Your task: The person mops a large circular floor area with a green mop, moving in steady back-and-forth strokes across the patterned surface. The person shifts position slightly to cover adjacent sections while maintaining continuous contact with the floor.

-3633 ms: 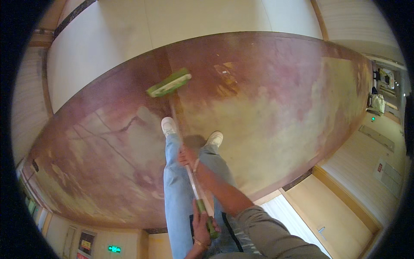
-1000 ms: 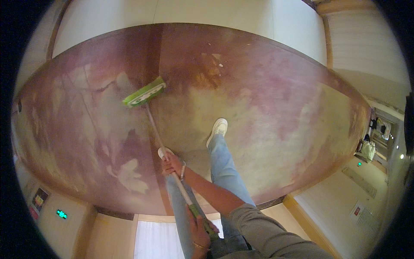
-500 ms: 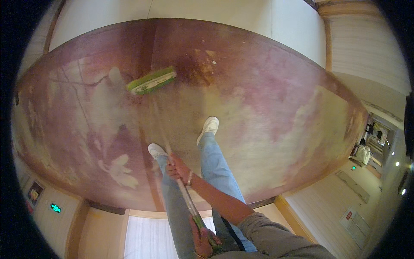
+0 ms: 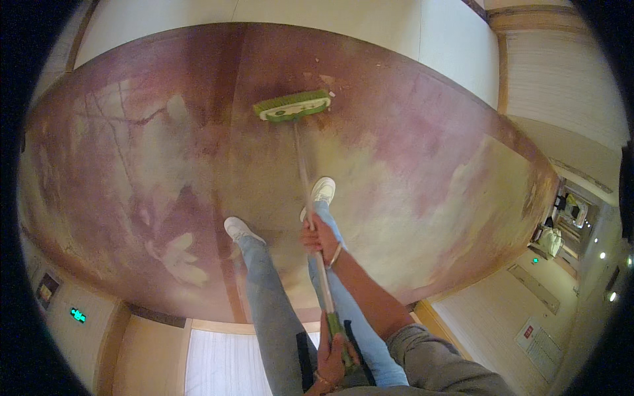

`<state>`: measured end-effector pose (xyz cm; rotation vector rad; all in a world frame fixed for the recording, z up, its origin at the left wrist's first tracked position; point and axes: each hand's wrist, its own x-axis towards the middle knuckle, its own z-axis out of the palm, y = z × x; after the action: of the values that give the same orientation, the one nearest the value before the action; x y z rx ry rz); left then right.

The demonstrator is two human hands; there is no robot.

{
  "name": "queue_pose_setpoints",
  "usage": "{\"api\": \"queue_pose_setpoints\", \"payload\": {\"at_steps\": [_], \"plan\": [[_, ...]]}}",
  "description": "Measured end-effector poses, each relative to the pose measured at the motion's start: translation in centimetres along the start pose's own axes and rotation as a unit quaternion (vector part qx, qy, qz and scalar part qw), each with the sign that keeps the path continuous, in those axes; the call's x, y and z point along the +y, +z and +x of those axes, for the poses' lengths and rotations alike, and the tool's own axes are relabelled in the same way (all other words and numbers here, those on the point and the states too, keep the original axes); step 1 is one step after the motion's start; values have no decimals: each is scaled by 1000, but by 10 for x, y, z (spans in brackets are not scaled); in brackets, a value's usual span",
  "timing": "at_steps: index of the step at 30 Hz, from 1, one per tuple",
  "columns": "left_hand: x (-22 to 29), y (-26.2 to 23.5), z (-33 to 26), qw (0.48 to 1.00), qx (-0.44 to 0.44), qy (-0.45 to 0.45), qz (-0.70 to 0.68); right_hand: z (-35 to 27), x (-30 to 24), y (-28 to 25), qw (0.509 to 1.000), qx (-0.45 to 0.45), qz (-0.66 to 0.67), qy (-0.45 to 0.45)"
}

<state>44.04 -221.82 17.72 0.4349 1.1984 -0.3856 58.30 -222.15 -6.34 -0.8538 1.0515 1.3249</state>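
Both of my hands hold a long-handled broom (image 4: 305,165). My right hand (image 4: 321,238) grips the pale handle at mid-length, its arm in a grey sleeve reaching in from the lower right. My left hand (image 4: 333,357) is closed round the green top end of the handle, close to my body. The green broom head (image 4: 292,106) rests on the pink and cream patterned carpet (image 4: 422,171) ahead of my feet. A few small light scraps (image 4: 326,79) lie just beyond the head. My white shoes (image 4: 239,229) (image 4: 323,190) stand either side of the handle.
Cream wall panels (image 4: 370,20) run along the far side of the carpet. A lit corridor (image 4: 568,218) opens at the right. A small green sign (image 4: 78,315) glows on the wall at lower left. Wooden skirting edges the carpet.
The broom head has swung to the right across the carpet, close to the light scraps. My right hand has moved right with the handle. My feet stand about where they were.
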Motion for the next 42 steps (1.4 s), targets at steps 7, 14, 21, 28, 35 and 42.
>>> {"api": "queue_pose_setpoints", "payload": {"at_steps": [7, 14, 21, 28, 35, 42], "plan": [[0, -31, -10, 993, 70, 79, 45, 36, 61, 73, 973, -205, 74, 76], [21, -4, 30, 994, 27, 40, 101, 64, 11, 3, 981, -146, 106, 72], [22, -7, 3, 996, 15, 43, 82, 3, 2, 27, 991, -102, 86, 18], [44, -10, 30, 987, 96, 100, 85, 72, 20, 85, 966, -234, 94, 51], [37, 12, 50, 993, -2, 40, 113, 48, -46, -10, 970, -195, 143, 8], [33, 8, 23, 983, 42, 64, 168, 18, -30, 43, 980, -143, 141, 15]]}}
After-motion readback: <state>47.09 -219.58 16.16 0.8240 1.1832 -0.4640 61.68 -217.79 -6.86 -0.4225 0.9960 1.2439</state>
